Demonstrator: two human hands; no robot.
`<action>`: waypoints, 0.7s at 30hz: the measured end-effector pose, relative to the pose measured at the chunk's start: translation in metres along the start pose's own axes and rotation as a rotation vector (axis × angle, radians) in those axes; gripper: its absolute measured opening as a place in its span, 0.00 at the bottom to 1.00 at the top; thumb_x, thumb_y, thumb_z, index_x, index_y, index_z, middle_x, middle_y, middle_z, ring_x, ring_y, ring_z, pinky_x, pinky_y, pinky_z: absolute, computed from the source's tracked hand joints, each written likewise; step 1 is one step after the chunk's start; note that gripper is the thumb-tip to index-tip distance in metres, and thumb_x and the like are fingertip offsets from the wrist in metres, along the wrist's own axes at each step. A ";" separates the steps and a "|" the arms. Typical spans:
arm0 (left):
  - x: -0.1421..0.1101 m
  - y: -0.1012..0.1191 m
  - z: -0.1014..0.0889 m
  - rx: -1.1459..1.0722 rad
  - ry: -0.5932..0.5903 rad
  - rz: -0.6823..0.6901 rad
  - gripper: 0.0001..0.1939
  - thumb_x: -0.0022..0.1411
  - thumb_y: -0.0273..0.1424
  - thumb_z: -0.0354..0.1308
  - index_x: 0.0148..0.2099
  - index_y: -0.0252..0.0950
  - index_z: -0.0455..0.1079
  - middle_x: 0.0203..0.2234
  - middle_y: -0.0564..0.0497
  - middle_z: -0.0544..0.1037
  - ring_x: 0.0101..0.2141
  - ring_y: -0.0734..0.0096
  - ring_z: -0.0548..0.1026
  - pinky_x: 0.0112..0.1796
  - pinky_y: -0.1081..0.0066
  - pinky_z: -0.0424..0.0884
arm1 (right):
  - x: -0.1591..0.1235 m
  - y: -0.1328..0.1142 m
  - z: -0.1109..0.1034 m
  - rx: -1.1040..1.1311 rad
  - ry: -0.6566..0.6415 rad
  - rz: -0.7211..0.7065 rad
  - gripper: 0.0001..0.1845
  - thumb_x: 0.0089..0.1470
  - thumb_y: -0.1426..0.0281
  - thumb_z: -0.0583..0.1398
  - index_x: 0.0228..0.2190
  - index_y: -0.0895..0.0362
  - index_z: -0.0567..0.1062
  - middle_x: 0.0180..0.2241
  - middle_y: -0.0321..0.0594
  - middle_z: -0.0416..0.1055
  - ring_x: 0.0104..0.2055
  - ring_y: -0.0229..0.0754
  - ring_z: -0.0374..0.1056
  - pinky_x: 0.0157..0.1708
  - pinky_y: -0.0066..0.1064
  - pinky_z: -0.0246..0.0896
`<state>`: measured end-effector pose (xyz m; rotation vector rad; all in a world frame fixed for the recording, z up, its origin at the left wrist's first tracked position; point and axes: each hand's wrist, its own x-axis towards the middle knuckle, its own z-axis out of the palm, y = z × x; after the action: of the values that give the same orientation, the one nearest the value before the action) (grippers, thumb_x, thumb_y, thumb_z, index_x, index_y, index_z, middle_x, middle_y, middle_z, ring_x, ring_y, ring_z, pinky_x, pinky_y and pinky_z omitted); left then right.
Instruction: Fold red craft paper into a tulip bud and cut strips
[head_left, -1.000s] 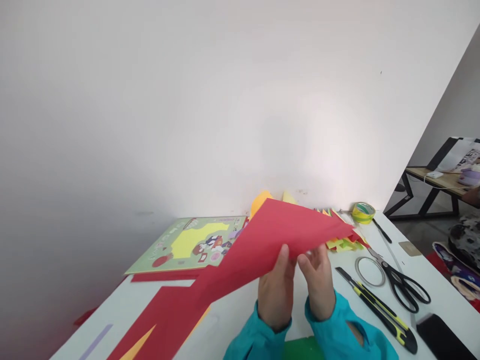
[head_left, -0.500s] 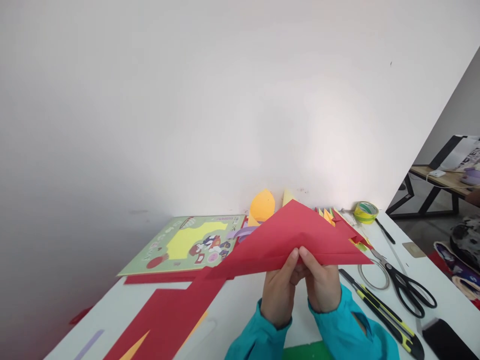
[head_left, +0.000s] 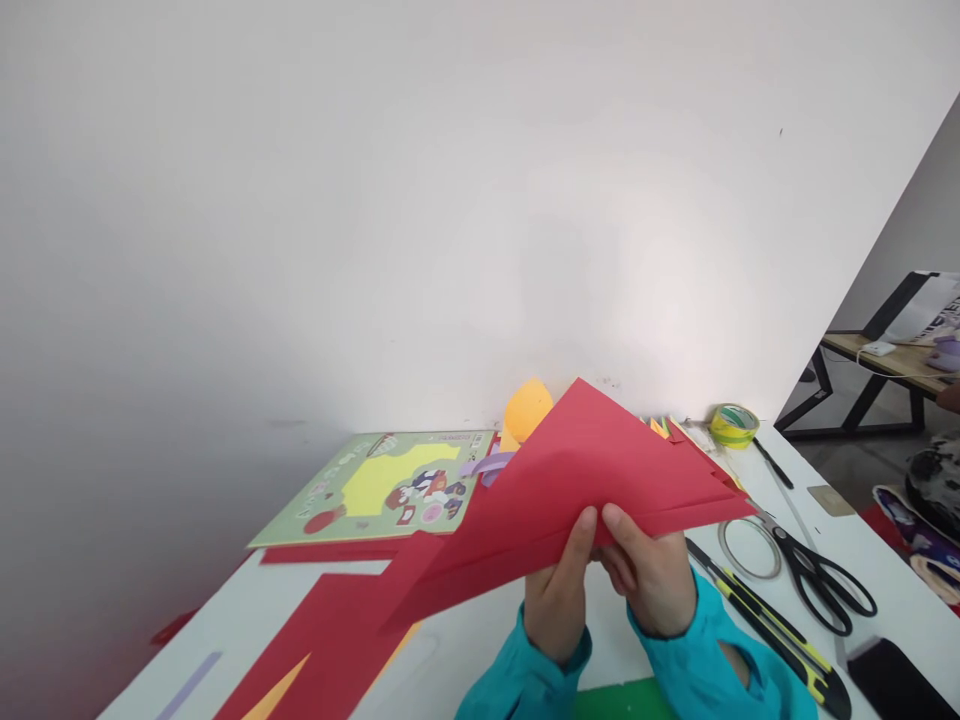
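Observation:
A large folded sheet of red paper [head_left: 574, 470], triangular with its peak pointing up, is held above the table. My left hand [head_left: 561, 592] pinches its lower edge near the middle, thumb in front and fingers behind. Close beside it, my right hand [head_left: 654, 578] grips the same edge the same way. The paper tilts, its left end lower than its right. A narrow folded band runs along the bottom edge. Behind it, the paper hides part of the table's back. Under its left corner lies another red sheet [head_left: 315, 630].
A green picture pad [head_left: 360, 440] lies back left. On the right are yellow tape [head_left: 733, 425], a black pen [head_left: 772, 463], a clear tape roll [head_left: 750, 550], black scissors [head_left: 817, 575], a yellow-black utility knife [head_left: 780, 625] and a black object [head_left: 896, 680]. A white wall [head_left: 450, 200] stands behind the table.
The red paper has tilted, its left end dropping and its peak rising a little. Both hands keep their pinch, and my right hand has shifted slightly right.

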<state>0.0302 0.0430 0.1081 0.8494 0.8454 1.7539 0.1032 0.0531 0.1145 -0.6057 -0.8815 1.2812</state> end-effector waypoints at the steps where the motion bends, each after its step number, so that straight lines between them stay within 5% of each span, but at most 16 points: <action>1: -0.001 -0.001 0.002 0.000 0.049 0.024 0.23 0.51 0.39 0.62 0.49 0.37 0.69 0.35 0.46 0.79 0.45 0.55 0.74 0.40 0.60 0.76 | 0.000 0.001 0.000 -0.002 0.001 0.020 0.25 0.42 0.61 0.66 0.44 0.55 0.72 0.23 0.35 0.73 0.21 0.38 0.65 0.18 0.29 0.63; 4: -0.002 -0.003 0.004 0.015 0.108 0.059 0.25 0.49 0.38 0.64 0.50 0.38 0.68 0.38 0.47 0.78 0.45 0.56 0.73 0.39 0.62 0.76 | -0.003 0.004 0.001 0.003 0.008 0.069 0.27 0.43 0.61 0.66 0.46 0.54 0.71 0.25 0.36 0.74 0.22 0.38 0.65 0.18 0.29 0.62; 8: 0.000 0.002 0.004 -0.022 0.008 -0.036 0.22 0.50 0.38 0.63 0.47 0.35 0.69 0.28 0.48 0.79 0.30 0.60 0.78 0.27 0.64 0.78 | -0.003 0.001 0.004 0.055 0.076 0.073 0.26 0.46 0.63 0.64 0.48 0.53 0.69 0.23 0.33 0.73 0.17 0.34 0.62 0.15 0.26 0.60; 14: 0.007 0.017 0.002 -0.106 -0.049 -0.023 0.23 0.53 0.37 0.61 0.51 0.39 0.65 0.24 0.53 0.78 0.12 0.74 0.69 0.12 0.73 0.68 | 0.003 -0.009 0.002 0.146 0.072 -0.002 0.29 0.46 0.67 0.64 0.51 0.48 0.65 0.41 0.39 0.74 0.41 0.45 0.70 0.37 0.38 0.70; 18: 0.005 0.021 0.002 0.036 0.023 0.119 0.11 0.53 0.37 0.61 0.37 0.36 0.71 0.17 0.55 0.74 0.12 0.76 0.66 0.11 0.74 0.65 | 0.004 -0.010 -0.003 -0.001 0.123 -0.105 0.30 0.45 0.68 0.65 0.51 0.49 0.65 0.44 0.39 0.72 0.44 0.45 0.68 0.46 0.43 0.66; 21: 0.003 0.019 0.001 0.172 0.025 0.221 0.10 0.52 0.36 0.61 0.26 0.35 0.71 0.14 0.54 0.71 0.15 0.73 0.69 0.15 0.73 0.68 | 0.003 -0.010 -0.003 -0.028 0.107 -0.089 0.29 0.47 0.67 0.64 0.51 0.51 0.65 0.41 0.40 0.73 0.39 0.45 0.70 0.39 0.42 0.70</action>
<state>0.0216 0.0409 0.1257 1.0697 0.9590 1.9055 0.1113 0.0548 0.1213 -0.6440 -0.8297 1.1482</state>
